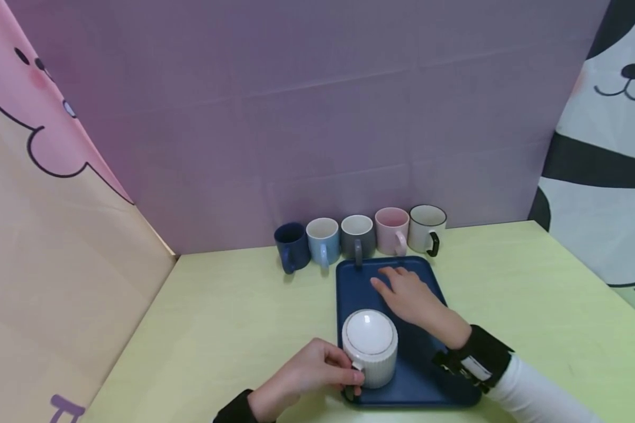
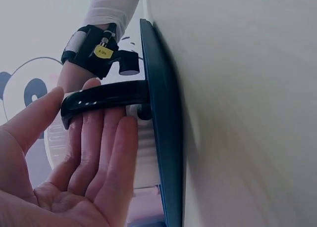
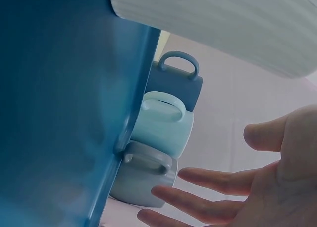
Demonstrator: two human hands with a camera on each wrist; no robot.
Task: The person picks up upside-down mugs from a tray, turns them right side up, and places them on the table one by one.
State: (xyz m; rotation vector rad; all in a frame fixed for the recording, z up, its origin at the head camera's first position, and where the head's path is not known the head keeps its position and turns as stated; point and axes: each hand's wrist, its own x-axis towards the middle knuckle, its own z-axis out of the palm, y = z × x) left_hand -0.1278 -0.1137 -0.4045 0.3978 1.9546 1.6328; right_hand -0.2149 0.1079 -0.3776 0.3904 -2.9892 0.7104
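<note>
My left hand (image 1: 317,373) grips the black handle (image 2: 106,96) of a white ribbed mug (image 1: 377,363), its fingers passing through the loop and the thumb against the outside. The mug is upside down at the front left of the dark blue tray (image 1: 423,382), its base facing up. Over the tray's far half is my right hand (image 1: 408,296), its fingers spread and holding nothing. Just beyond those fingers stands a grey mug (image 1: 357,236). The right wrist view shows the right hand (image 3: 267,182) apart from the mugs behind the tray.
Along the back wall (image 1: 323,117) stand a navy mug (image 1: 296,249), a light blue mug (image 1: 324,244), a pink mug (image 1: 390,232) and a white mug with a black handle (image 1: 425,230), in a row with the grey one. All are upright on the pale yellow table (image 1: 217,317).
</note>
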